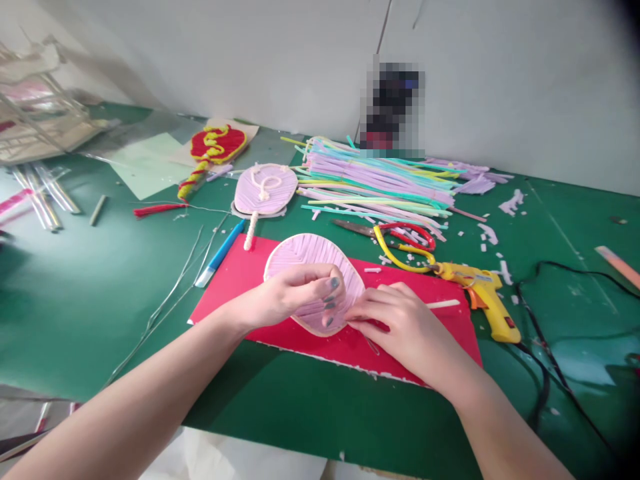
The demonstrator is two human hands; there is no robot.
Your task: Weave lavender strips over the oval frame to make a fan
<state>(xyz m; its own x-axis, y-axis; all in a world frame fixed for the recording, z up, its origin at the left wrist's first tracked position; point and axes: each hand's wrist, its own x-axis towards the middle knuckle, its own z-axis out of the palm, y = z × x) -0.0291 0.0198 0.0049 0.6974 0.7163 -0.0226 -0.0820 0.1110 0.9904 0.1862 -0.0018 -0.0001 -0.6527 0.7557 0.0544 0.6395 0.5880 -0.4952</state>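
A round lilac hand fan (305,250) with a pale rim lies on a red board (230,273). Its surface is covered in lilac pipe-cleaner strips. Over the fan's middle, my left hand (313,290) has its fingers curled in; whatever is between them, if anything, is too small to make out. My right hand (395,320) pinches the lower right rim with its fingertips. From behind that hand a pale stick (444,304) sticks out to the right. Below its fingers shows a thin brownish loop (371,345).
Behind the board lie a finished-looking lilac fan (265,190), a red and yellow fan (219,145) and a bundle of pipe cleaners (375,177). Scissors (405,243) and a yellow glue gun (483,293) with a black cord lie right. A blue pen-like tool (223,253) lies left.
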